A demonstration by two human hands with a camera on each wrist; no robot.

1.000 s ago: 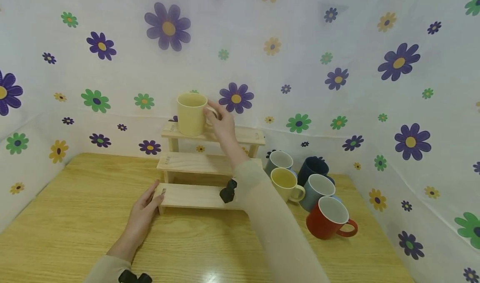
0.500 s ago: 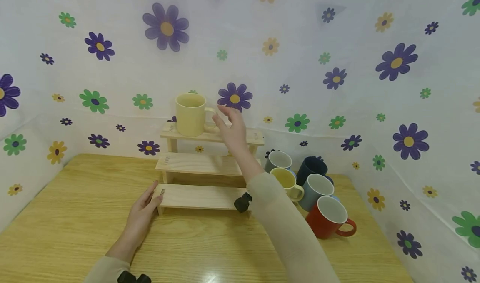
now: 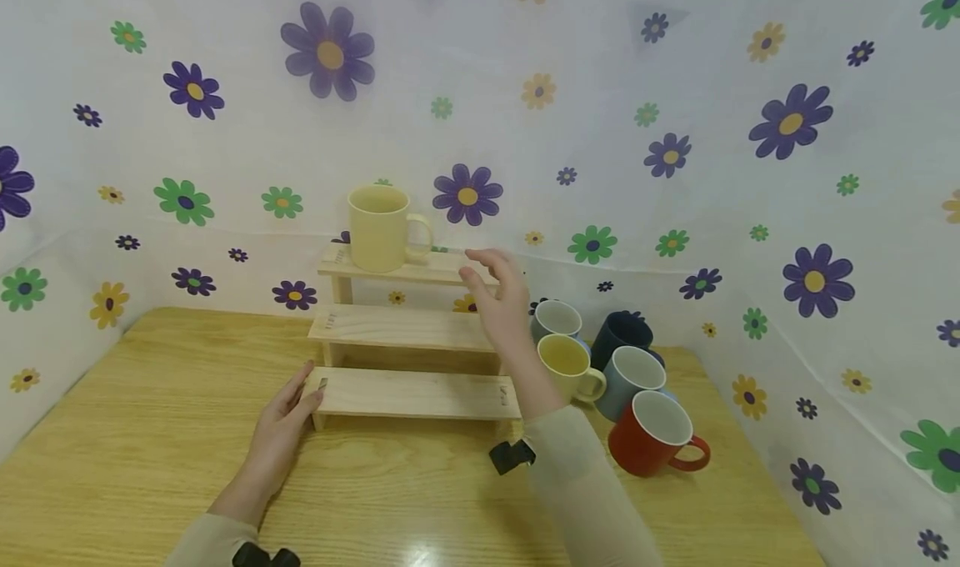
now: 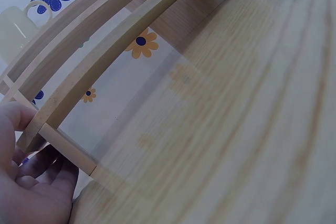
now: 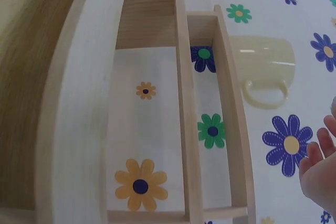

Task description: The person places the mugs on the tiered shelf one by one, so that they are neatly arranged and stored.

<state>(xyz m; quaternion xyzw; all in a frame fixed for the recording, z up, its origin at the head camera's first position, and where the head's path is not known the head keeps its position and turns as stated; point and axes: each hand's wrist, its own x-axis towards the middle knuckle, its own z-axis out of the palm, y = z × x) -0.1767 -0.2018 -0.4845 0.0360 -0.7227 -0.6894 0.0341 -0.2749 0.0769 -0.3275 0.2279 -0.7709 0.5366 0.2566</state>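
A pale yellow mug (image 3: 378, 229) stands upright on the left part of the top step of a three-tier wooden rack (image 3: 412, 393), its handle to the right. My right hand (image 3: 502, 308) is in the air near the right end of that step, fingers loosely bent, holding nothing and apart from the mug. The right wrist view shows the same mug (image 5: 265, 59) with the hand (image 5: 320, 174) off to its side. My left hand (image 4: 31, 182) grips the left end of the lowest step, thumb on top and fingers beside the leg.
Right of the rack several mugs stand on the wooden table (image 3: 150, 434): a yellow mug (image 3: 564, 377), a grey-blue mug (image 3: 618, 388), a dark blue mug (image 3: 621, 338), a red mug (image 3: 637, 442) and a white-lined mug (image 3: 557, 321). A flower-printed sheet (image 3: 480, 67) hangs behind.
My right hand has let go of the yellow mug's handle and moved right and down, away from it. The mug stays on the top step. My left hand keeps its place on the rack.
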